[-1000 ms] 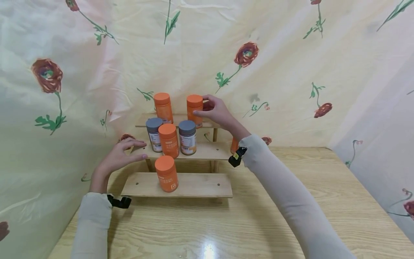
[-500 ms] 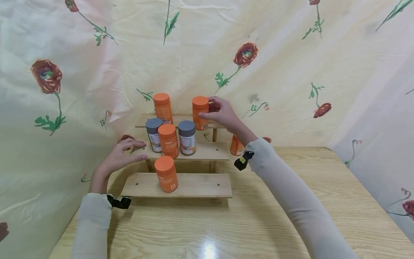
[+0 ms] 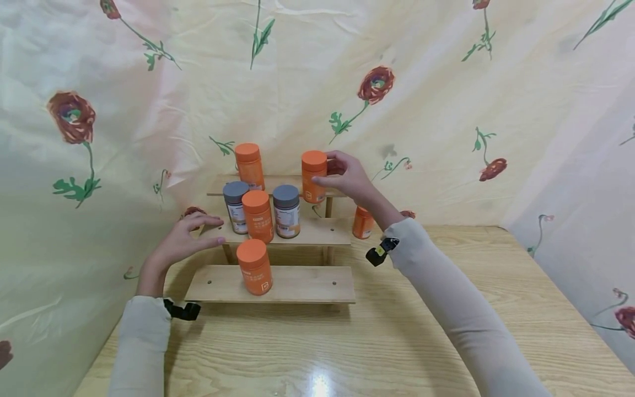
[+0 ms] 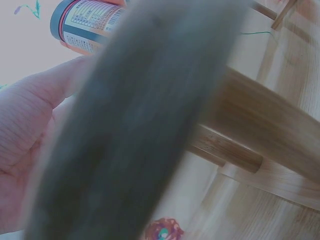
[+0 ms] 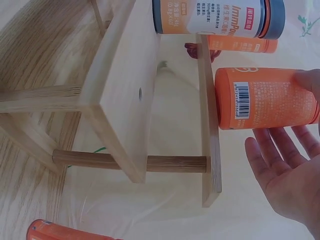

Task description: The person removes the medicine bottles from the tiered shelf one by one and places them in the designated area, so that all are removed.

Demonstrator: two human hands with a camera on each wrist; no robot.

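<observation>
the left arm point(image 3: 141, 347) rises steeply from the lower left of the frame, sleeved up to a bare wrist point(image 3: 152, 275), and the left hand point(image 3: 181, 237) leans inward left of centre, its fingers relaxed and reaching right, with the thumb spread apart below them. the right arm point(image 3: 441, 298), sleeved too, slants from the lower right up toward the centre, where the right hand point(image 3: 347, 173) points left, thumb and fingers closed in a curved grip. in the right wrist view its palm faces the camera at lower right, fingers slightly fanned toward the upper left.
</observation>
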